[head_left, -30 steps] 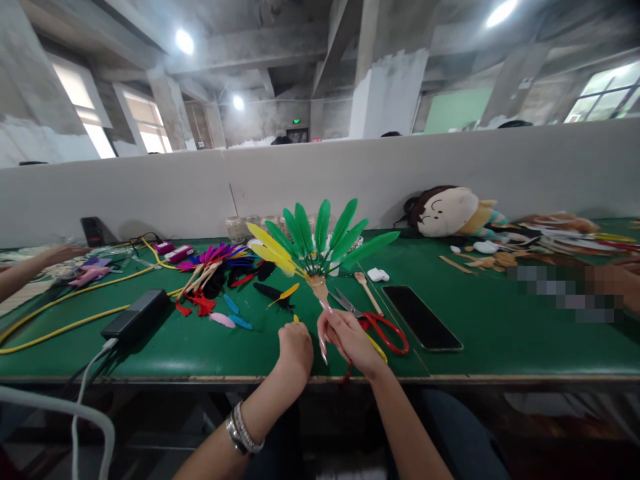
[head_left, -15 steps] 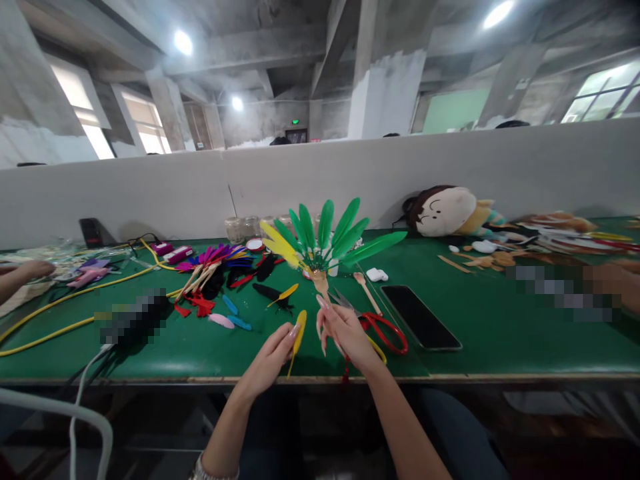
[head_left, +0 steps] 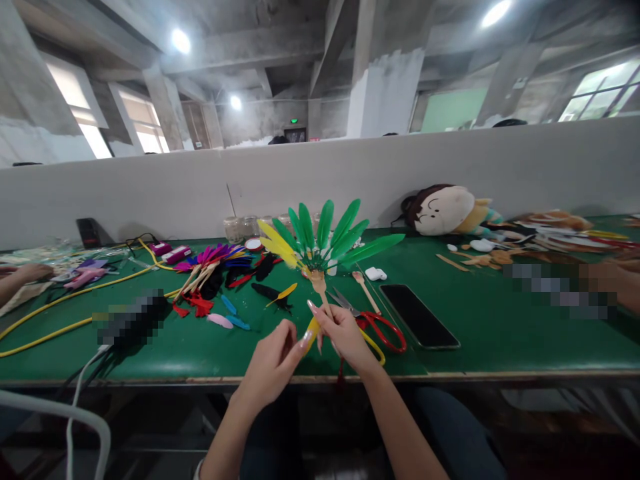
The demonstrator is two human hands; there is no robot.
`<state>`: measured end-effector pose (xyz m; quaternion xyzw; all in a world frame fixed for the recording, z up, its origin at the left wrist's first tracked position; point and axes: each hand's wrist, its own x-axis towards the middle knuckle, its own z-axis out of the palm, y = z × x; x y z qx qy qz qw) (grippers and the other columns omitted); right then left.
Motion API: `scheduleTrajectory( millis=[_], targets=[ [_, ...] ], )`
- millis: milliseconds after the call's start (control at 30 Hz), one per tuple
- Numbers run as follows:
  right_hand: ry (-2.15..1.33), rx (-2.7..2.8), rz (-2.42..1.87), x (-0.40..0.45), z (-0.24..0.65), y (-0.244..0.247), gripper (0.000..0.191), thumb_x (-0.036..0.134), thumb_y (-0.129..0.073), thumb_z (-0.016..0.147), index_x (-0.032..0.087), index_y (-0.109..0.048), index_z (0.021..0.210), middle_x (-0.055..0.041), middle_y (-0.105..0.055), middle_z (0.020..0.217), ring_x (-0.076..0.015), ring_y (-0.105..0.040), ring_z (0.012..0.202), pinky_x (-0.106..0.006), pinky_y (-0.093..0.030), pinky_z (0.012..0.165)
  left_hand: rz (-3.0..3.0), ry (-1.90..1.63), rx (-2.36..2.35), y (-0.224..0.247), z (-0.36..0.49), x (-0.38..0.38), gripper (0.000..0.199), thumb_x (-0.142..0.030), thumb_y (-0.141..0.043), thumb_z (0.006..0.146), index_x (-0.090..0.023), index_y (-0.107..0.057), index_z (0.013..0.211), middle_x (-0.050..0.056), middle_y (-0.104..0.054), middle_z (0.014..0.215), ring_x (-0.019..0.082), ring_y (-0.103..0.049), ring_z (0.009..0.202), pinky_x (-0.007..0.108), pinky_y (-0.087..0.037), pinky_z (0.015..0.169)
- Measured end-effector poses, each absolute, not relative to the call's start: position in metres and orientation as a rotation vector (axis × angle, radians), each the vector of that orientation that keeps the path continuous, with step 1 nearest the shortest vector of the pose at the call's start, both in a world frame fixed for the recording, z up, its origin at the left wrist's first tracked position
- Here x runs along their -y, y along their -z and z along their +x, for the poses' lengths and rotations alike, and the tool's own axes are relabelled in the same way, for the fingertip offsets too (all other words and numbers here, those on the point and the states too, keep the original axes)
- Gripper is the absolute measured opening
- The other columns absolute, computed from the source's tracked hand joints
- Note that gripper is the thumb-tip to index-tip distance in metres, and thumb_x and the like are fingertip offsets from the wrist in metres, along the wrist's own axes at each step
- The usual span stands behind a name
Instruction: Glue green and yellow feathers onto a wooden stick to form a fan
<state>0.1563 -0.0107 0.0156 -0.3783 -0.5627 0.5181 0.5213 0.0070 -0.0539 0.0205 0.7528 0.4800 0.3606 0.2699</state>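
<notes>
My right hand [head_left: 347,339] is closed round the wooden handle of a feather fan [head_left: 318,283]. Green feathers [head_left: 326,223] spread upward from its flat head, with a few yellow feathers [head_left: 280,245] on the left side. In my left hand [head_left: 273,360], a loose yellow feather [head_left: 313,331] is pinched between the fingers, its upper end close against the right hand's fingertips. I cannot tell whether the right fingers grip it too. Behind the right hand lie scissors [head_left: 393,337] with red handles. Left of the fan, another yellow feather [head_left: 286,292] rests on a black feather [head_left: 267,295].
A phone [head_left: 420,317] and a wooden stick piece [head_left: 367,287] lie to the right. Bundled colourful feather fans [head_left: 213,267], a power strip [head_left: 133,321] and yellow cable [head_left: 45,337] are leftward. A plush doll [head_left: 443,210] leans at the partition. Other people's hands [head_left: 30,273] show at both sides.
My left hand has moved right with the yellow feather, bringing it up to the right hand. The feather is now mostly hidden by fingers. The fan has stayed nearly in place.
</notes>
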Motion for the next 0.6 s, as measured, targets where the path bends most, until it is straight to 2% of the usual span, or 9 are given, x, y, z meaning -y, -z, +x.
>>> scheduleTrajectory(
  millis=[100, 267, 400, 600],
  targets=[
    [-1.198, 1.327, -0.921, 0.008, 0.157, -0.013, 0.039, 0.05, -0.058, 0.071, 0.018, -0.04, 0.057, 0.0084, -0.036, 0.043, -0.0064, -0.043, 0.034, -0.017, -0.034, 0.033, 2.438, -0.871, -1.602, -0.03, 0.007, 0.062, 0.029, -0.045, -0.044, 0.08, -0.019, -0.042, 0.067, -0.004, -0.042, 0.059, 0.011, -0.042, 0.054, 0.024, -0.027, 0.051],
    [-1.207, 1.33, -0.89, 0.007, 0.158, -0.011, 0.038, 0.049, -0.057, 0.072, 0.018, -0.04, 0.058, 0.0088, -0.032, 0.044, -0.0061, -0.041, 0.034, -0.018, -0.036, 0.033, 2.867, -0.67, -1.76, -0.041, 0.015, 0.069, 0.02, -0.03, -0.042, 0.083, -0.02, -0.05, 0.068, 0.0, -0.054, 0.065, 0.015, -0.053, 0.061, 0.026, -0.026, 0.048],
    [-1.221, 1.343, -0.88, 0.007, 0.157, -0.011, 0.039, 0.048, -0.058, 0.071, 0.018, -0.04, 0.056, 0.0084, -0.035, 0.044, -0.0053, -0.04, 0.034, -0.017, -0.037, 0.034, 2.913, -0.525, -1.797, -0.042, 0.017, 0.067, 0.021, -0.02, -0.037, 0.085, -0.021, -0.054, 0.071, 0.001, -0.057, 0.067, 0.016, -0.056, 0.063, 0.026, -0.026, 0.047],
    [-1.286, 1.343, -0.862, 0.007, 0.155, -0.009, 0.038, 0.05, -0.062, 0.067, 0.017, -0.046, 0.059, 0.0076, -0.039, 0.046, -0.0052, -0.039, 0.036, -0.018, -0.04, 0.035, 2.717, -0.412, -1.947, -0.039, 0.009, 0.063, 0.026, -0.021, -0.034, 0.086, -0.021, -0.057, 0.074, 0.002, -0.06, 0.071, 0.017, -0.058, 0.067, 0.026, -0.029, 0.049]
  ],
)
